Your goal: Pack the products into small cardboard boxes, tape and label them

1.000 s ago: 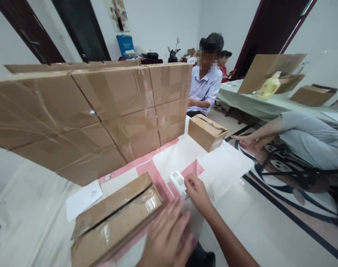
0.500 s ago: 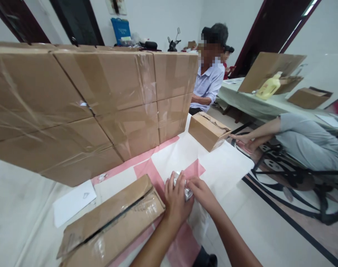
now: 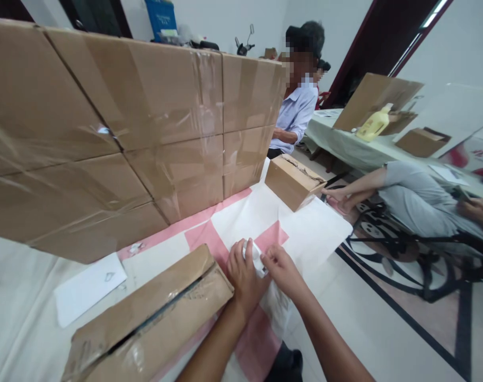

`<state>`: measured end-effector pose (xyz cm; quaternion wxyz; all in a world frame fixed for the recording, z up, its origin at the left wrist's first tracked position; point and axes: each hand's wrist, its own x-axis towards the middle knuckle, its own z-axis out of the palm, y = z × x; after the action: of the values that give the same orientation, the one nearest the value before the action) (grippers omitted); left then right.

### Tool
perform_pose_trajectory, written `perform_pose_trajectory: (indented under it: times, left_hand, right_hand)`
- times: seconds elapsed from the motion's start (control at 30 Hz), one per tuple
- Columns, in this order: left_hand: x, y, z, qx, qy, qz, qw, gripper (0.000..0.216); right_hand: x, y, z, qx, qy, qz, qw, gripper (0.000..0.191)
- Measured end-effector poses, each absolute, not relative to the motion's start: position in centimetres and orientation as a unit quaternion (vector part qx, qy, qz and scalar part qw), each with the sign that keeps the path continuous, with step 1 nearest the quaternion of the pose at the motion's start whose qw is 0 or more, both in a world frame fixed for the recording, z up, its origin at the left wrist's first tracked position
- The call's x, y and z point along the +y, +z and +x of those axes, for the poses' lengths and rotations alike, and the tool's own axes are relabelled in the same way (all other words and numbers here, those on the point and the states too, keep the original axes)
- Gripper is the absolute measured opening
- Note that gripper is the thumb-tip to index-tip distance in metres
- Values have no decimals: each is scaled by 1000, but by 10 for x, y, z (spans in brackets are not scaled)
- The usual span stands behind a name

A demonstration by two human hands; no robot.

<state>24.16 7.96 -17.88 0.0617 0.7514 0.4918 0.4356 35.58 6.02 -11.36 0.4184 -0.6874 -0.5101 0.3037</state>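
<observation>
A tall wall of big cardboard boxes point(image 3: 125, 122) is stacked at the far left, and shiny clear tape is seen on them. The surface point(image 3: 313, 233) under them is covered with white and pink sheets. A long flat cardboard box point(image 3: 154, 318) is laid at the near left, with its top flaps not quite shut. A person in a pale blue shirt point(image 3: 295, 114) is seated far off, behind the stack. Another person in grey point(image 3: 416, 196) is seated at the right. A small brown box point(image 3: 292, 180) is set at the far end of the surface, just past the stack. A white slip of paper point(image 3: 88, 289) is laid at the near left, beside the long box. A yellow bottle point(image 3: 370, 124) is stood on a far table at the right.

The left hand point(image 3: 245, 278) and the right hand point(image 3: 281, 270) are brought close together in the near middle. A small white tape dispenser point(image 3: 256, 258) is gripped between them, with the fingers of both hands curled around it, just right of the long box.
</observation>
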Motion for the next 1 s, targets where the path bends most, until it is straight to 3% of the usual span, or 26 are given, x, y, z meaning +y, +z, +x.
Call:
perform_pose_trajectory:
  times: [0.2,0.43,0.67,1.0]
  left_hand:
    - [81,-178,241,497,420,756,67,79]
    - [80,-179,236,497,385,773,83,87]
    - [79,-172,234,507,370,772,99,70]
    - [76,-166,235,517,374,762,111,63]
  right_hand:
    - [39,-114,359,-492,302,-708,406,33]
    - [22,-112,356,-398,443,-706,385,41]
    - [25,-114,349,-336,481,-673,450,48]
    - [24,-123,352,-303,537,-596,515,49]
